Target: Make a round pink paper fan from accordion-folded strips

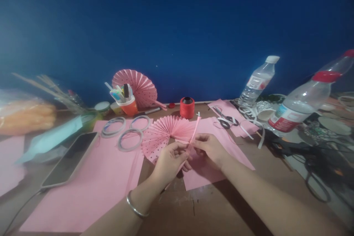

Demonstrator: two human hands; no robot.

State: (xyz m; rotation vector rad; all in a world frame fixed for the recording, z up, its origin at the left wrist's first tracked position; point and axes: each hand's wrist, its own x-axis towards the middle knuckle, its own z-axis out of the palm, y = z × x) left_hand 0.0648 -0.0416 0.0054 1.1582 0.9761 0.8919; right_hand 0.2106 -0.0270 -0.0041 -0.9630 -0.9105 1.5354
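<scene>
A pleated pink paper fan [156,132] with dark dots is spread out in front of me. My left hand [174,156], with a silver bangle at the wrist, is closed in a pinch at the fan's lower right edge. Facing it, my right hand [207,148] pinches a narrow pink strip [197,127] with a whitish tip, which stands up beside the fan. The fingertips of both hands almost meet, and what lies exactly between them is partly hidden. Beneath the hands lies a pink paper sheet [221,166].
Tape rolls [129,140] and a phone [72,158] rest on pink paper at left. Behind stand a pen cup [129,107], a second fan [141,84] and a red spool [187,108]. Scissors [226,121], plastic bottles [298,107] and cables [318,180] are at right.
</scene>
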